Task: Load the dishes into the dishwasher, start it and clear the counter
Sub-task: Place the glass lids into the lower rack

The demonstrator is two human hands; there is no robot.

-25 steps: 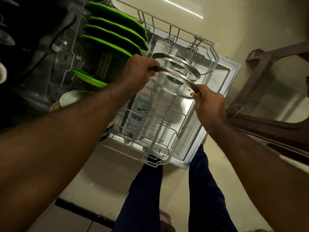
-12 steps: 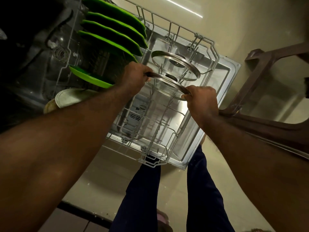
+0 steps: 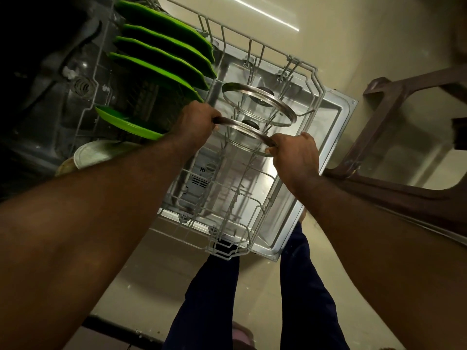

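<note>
Glass w/ a steel band round the edge: the pot lid (image 3: 244, 138) is held edge-on among the tines of the lower rack (image 3: 319, 97), just in front of a second glass lid (image 3: 259, 108) that stands tilted in the same row. L hand (image 3: 197, 122) has its fingers curled round the rim on one side. R hand (image 3: 294, 155) grips the rim on the opposite side. Both are clenched on it. Can't tell if the bottom edge has seated between the tines yet.

Handling, as a judgement: stiff, prob. fairly heavy for its size, and brittle, so a knock on the wire or on the neighbour lid could chip it. The steel band is the safest hold, as it gives two-point control of the tilt. The black knob faces away from the person, so it's a poor grab from here. If wet, the glass would be slippery, so set it down rather than drop it, w/ a gap kept to the other lid.

Surface: grey coated wire rack, pulled out over the open stainless door (image 3: 328, 137). Green plates (image 3: 164, 54) stand in a row at the back-left, and a whitish dish (image 3: 91, 154) sits lower left. Room: glossy beige tile floor (image 3: 151, 261), dim light, and a brown plastic chair (image 3: 379, 137) close beside the door on the R. The person's legs in dark blue trousers (image 3: 202, 299) stand at the rack's near end.
</note>
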